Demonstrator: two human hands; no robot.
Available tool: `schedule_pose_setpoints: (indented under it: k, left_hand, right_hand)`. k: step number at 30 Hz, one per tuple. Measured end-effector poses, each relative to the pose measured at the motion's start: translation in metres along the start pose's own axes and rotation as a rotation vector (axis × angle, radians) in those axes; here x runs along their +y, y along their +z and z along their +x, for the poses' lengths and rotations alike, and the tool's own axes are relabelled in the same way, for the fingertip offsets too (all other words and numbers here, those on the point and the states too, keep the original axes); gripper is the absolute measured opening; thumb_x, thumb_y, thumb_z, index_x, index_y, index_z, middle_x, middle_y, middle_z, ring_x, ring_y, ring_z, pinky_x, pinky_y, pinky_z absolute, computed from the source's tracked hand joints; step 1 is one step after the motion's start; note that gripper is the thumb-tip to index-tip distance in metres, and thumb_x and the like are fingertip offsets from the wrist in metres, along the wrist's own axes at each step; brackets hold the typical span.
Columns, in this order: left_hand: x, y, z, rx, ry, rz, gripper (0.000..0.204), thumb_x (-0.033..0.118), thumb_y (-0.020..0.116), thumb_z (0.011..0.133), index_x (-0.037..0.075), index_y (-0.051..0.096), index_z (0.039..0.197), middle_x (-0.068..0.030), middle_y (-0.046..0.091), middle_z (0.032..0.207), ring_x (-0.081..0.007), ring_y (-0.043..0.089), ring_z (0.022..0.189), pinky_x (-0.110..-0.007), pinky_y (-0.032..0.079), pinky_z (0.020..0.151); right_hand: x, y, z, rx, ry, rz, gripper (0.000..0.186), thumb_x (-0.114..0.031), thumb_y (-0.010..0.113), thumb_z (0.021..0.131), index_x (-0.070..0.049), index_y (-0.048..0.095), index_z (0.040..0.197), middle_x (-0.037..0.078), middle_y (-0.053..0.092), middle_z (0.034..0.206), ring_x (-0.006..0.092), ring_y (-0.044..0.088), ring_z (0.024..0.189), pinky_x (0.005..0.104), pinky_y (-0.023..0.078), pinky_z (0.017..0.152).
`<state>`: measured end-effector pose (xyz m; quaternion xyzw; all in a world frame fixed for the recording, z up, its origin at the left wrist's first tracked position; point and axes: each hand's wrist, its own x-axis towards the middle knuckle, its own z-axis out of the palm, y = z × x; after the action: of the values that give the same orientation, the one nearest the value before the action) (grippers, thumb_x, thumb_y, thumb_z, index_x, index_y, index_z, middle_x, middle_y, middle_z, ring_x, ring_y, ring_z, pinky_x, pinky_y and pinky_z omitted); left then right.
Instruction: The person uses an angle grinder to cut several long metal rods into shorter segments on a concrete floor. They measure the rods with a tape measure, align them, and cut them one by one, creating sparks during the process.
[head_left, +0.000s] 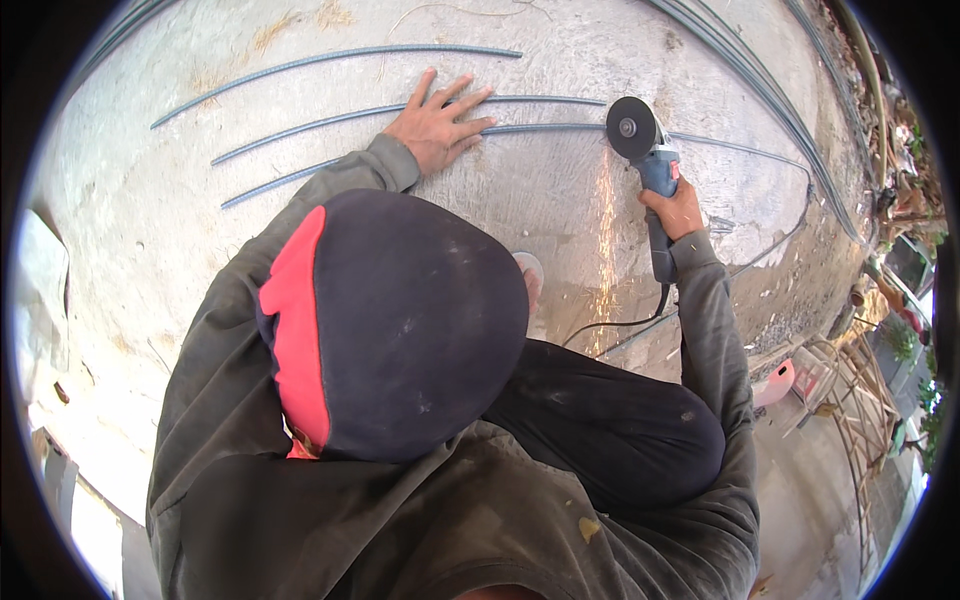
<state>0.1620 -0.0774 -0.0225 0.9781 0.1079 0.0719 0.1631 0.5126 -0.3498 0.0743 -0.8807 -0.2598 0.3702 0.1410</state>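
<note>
My right hand (680,208) is wrapped round the body of a blue-and-grey angle grinder (657,172). Its dark cutting disc (628,127) meets a long ribbed steel rebar (545,128), and orange sparks (606,235) stream down from there toward me. Left of the grinder, my left hand (437,125) lies flat with fingers spread across this rebar and a second rebar (310,128) just beyond it. Farther away a third rebar (340,60) lies apart on the concrete. My left sleeve hides part of the nearest bar.
A black power cord (625,323) trails from the grinder's rear. Long rods (765,80) lie bundled at the far right. The worked rebar bends back toward me near them. My foot (530,280) and bent knee (620,420) are close. Sticks (850,400) and a pink object (776,382) stand at right.
</note>
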Motion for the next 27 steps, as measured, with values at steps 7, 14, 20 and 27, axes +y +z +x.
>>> schedule_pose_setpoints:
  k: [7, 14, 20, 27]
  left_hand:
    - [0.001, -0.003, -0.001, -0.02, -0.012, -0.007, 0.04, 0.038, 0.058, 0.104, 0.031, 0.06, 0.143, -0.0003, 0.034, 0.166, -0.0269, 0.024, 0.156, -0.062, 0.012, 0.129]
    - [0.0, 0.001, 0.0, -0.04, -0.021, 0.002, 0.04, 0.039, 0.058, 0.104, 0.031, 0.06, 0.143, 0.0003, 0.034, 0.166, -0.0265, 0.023, 0.156, -0.061, 0.011, 0.13]
    - [0.0, -0.001, 0.0, -0.048, -0.018, 0.004, 0.041, 0.04, 0.057, 0.104, 0.032, 0.059, 0.144, 0.0007, 0.034, 0.166, -0.0267, 0.023, 0.156, -0.062, 0.011, 0.13]
    - [-0.001, 0.001, 0.0, -0.047, -0.018, 0.006, 0.04, 0.04, 0.057, 0.104, 0.032, 0.06, 0.143, 0.0009, 0.034, 0.166, -0.0267, 0.023, 0.156, -0.061, 0.011, 0.13]
  right_hand:
    - [-0.013, 0.001, -0.004, 0.019, -0.037, 0.0, 0.051, -0.027, 0.081, 0.071, 0.006, 0.069, 0.108, 0.018, 0.074, 0.092, 0.0277, 0.071, 0.083, 0.038, 0.055, 0.077]
    - [-0.014, -0.003, 0.0, 0.002, -0.039, -0.045, 0.054, -0.03, 0.081, 0.07, 0.008, 0.069, 0.107, 0.019, 0.074, 0.092, 0.0282, 0.071, 0.083, 0.0382, 0.055, 0.078]
    - [-0.006, -0.003, 0.0, -0.002, -0.005, -0.057, 0.057, -0.031, 0.081, 0.07, 0.008, 0.069, 0.109, 0.021, 0.074, 0.094, 0.0299, 0.072, 0.085, 0.0389, 0.055, 0.079]
    - [-0.004, -0.001, -0.006, -0.014, -0.012, -0.038, 0.058, -0.032, 0.08, 0.07, 0.008, 0.068, 0.11, 0.022, 0.074, 0.095, 0.0316, 0.072, 0.086, 0.04, 0.055, 0.08]
